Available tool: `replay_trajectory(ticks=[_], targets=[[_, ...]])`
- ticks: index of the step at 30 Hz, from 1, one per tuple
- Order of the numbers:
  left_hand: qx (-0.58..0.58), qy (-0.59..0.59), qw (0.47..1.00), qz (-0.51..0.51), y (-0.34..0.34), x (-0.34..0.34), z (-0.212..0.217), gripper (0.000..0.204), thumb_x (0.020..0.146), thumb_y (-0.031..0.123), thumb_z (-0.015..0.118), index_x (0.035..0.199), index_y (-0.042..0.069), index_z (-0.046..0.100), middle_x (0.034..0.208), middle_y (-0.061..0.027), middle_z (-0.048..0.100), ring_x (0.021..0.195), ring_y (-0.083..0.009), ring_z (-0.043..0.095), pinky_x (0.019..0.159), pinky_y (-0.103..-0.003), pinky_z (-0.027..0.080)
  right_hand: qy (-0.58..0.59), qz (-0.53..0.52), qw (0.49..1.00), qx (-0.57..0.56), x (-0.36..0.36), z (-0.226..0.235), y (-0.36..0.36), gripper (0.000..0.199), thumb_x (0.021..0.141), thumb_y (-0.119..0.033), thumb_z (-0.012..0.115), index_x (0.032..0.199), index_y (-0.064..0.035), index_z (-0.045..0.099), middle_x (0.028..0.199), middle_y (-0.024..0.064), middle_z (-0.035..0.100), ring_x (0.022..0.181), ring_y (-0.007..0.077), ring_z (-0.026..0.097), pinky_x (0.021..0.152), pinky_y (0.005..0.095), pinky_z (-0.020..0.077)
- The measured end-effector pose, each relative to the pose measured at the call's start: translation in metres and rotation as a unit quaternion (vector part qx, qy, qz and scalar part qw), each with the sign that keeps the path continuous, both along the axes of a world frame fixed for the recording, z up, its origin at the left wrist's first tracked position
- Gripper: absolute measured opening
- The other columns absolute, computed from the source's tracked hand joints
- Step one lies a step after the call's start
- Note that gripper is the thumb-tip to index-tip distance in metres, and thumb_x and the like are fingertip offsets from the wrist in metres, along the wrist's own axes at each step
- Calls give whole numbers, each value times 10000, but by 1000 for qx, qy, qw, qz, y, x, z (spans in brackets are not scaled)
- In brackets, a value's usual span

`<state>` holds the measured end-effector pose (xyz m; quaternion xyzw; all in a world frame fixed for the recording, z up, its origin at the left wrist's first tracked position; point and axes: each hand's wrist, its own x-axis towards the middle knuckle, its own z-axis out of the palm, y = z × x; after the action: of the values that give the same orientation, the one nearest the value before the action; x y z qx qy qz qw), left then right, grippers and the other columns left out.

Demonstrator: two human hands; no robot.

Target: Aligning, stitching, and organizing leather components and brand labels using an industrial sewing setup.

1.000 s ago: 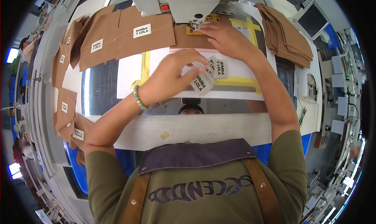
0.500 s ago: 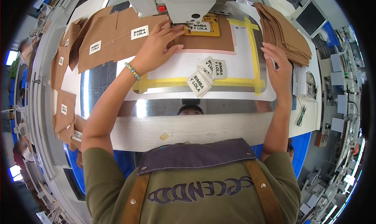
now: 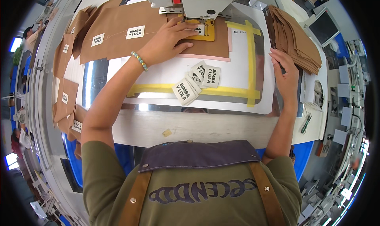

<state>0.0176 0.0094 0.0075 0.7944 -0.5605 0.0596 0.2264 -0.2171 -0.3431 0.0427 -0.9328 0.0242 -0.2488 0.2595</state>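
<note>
My left hand (image 3: 168,42) lies with outstretched fingers on a brown fabric strip (image 3: 111,26). Its fingertips reach over a yellow frame (image 3: 208,36) and partly cover the white printed label inside it, beneath the head of a sewing machine (image 3: 198,2). Several loose white labels (image 3: 185,91) lie overlapping, nearer me, on a white sheet (image 3: 158,73) edged with yellow tape. At the sheet's right edge is my right hand (image 3: 285,71), its fingers apart and slightly bent, holding nothing visible. I cannot tell whether its fingertips touch the edge.
To the right, brown fabric pieces (image 3: 295,40) form a thick stack. Thread snips (image 3: 306,124) lie near the table's right edge. Labelled brown fabric hangs in folds (image 3: 65,89) over the left side. A monitor (image 3: 322,26) stands at the far right.
The taped sheet has shifted and tilted, carrying the loose labels left and toward me. My left hand has slid further over the yellow frame. The right hand stays by the sheet's edge.
</note>
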Motion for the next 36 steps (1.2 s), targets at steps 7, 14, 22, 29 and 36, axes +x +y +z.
replay_trajectory(ticks=[7,14,22,29,36], targets=[[12,-16,1000,-2,-3,1,0,416,1000,190,726,1409,117,726,1557,-12,612,1341,-323,506,1210,-449,453,21,4,1000,5,1,0,1,198,1024,-51,679,1189,-9,780,1275,121,778,1181,282,721,1062,374,529],[27,-8,1000,-8,-2,3,3,405,999,179,721,1400,122,729,1548,-9,619,1357,-325,505,1206,-465,454,28,2,1000,8,2,-2,-1,209,1033,-68,678,1206,-11,779,1274,125,778,1184,272,723,1071,366,526],[20,-28,999,-7,-1,2,1,391,1003,182,720,1389,113,729,1538,-8,626,1321,-315,541,1196,-465,455,29,-3,1000,9,1,-2,0,214,1033,-67,678,1214,-13,779,1265,123,781,1194,267,724,1074,362,525],[42,-19,999,15,-9,10,0,400,1029,206,698,1420,120,709,1525,-22,639,1315,-312,548,1179,-450,456,32,-3,999,13,0,-3,0,215,1032,-58,672,1213,-12,780,1255,125,782,1173,264,731,1057,352,532],[30,-10,999,37,-10,21,-3,400,1042,294,702,1405,128,729,1467,-107,657,1371,-349,553,1156,-468,483,37,4,999,29,2,-8,3,224,1025,-52,672,1215,-17,785,1237,125,789,1170,268,730,1049,350,535]])
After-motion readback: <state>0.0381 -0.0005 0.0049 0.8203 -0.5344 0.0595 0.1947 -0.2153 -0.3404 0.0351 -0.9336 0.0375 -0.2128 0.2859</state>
